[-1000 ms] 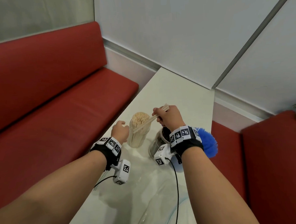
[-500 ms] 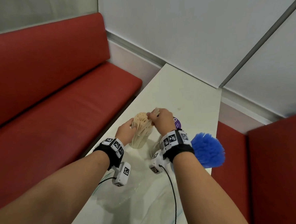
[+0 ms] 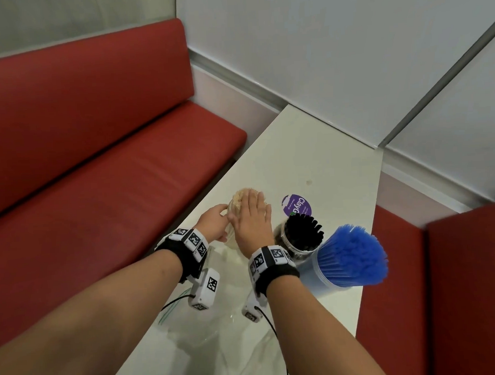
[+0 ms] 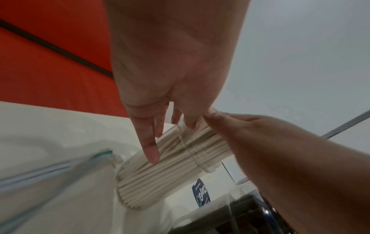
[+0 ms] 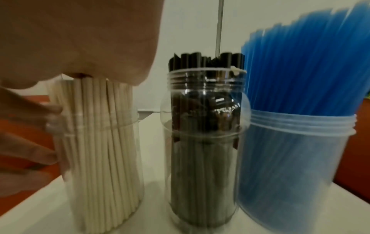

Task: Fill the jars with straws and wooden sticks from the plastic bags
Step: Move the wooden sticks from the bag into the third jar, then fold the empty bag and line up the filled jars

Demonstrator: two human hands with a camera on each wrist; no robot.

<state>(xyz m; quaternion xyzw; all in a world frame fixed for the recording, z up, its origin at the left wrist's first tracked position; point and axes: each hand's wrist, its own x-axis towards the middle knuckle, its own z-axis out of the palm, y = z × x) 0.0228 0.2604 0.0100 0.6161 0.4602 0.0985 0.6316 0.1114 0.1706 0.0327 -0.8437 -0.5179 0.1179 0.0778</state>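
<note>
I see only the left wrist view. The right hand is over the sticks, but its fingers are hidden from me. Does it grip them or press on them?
Observer: It presses. In the head view the right hand lies flat, fingers straight, on the tops of the wooden sticks.
Operator: How many jars are there?
Observer: Three in a row in the right wrist view: the stick jar, the black straw jar in the middle, then the blue straw jar.
Operator: Are the blue straws above their rim?
Observer: Yes, the blue straws rise well above it and fan out.
</note>
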